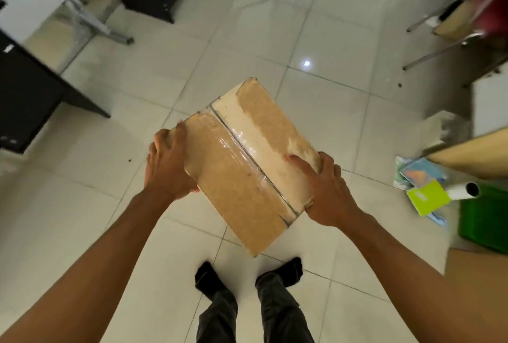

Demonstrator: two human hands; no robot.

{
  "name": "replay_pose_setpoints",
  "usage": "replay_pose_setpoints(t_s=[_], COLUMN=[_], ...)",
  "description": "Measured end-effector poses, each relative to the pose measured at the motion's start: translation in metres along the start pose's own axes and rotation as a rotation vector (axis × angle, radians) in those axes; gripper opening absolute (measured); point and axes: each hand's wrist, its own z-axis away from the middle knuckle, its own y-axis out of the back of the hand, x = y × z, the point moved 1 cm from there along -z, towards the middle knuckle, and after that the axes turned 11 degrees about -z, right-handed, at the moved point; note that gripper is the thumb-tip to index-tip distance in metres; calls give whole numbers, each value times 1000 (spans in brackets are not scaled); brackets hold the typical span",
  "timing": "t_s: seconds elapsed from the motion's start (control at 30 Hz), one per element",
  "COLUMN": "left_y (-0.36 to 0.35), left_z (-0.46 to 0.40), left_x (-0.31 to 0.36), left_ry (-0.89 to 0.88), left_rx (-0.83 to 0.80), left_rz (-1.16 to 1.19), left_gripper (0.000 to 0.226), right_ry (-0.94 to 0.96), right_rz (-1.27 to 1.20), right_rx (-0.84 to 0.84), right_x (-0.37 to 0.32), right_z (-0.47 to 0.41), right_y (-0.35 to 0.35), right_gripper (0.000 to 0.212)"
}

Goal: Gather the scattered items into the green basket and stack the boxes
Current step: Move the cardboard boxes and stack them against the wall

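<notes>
- The taped cardboard box (244,161) hung mid-frame above the tiled floor (82,205), carried for stacking, I'd judge.
- The left hand (167,166) clamped its nine-o'clock edge and the right hand (321,186) clamped the four-o'clock corner; opposed grips kept it level.
- The green basket (486,219) sat at three o'clock, a paper roll (463,191) and a lime notebook (427,197) poking over its rim.

One taped box (244,166); one green basket (486,221); perhaps three booklets (427,197).
</notes>
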Motion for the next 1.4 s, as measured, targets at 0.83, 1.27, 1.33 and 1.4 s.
replay_pose_setpoints(t_s=[0.83,1.27,1.33,1.4], left_y=[14,26,36,47], left_z=[90,256,284,305], left_x=[655,899,929,957], left_ry=[-1227,-1858,-1944,-2006], left_rx=[-44,-126,-105,-50], left_rz=[78,165,180,225], left_gripper=[141,135,131,127], right_ry=[-966,-1320,-1342,-1355], right_rz=[-182,-154,-143,-115], right_rx=[793,1118,1170,1203], right_x=[292,295,291,293], right_z=[425,624,653,677], right_y=[228,279,290,305], right_gripper=[123,97,93,93])
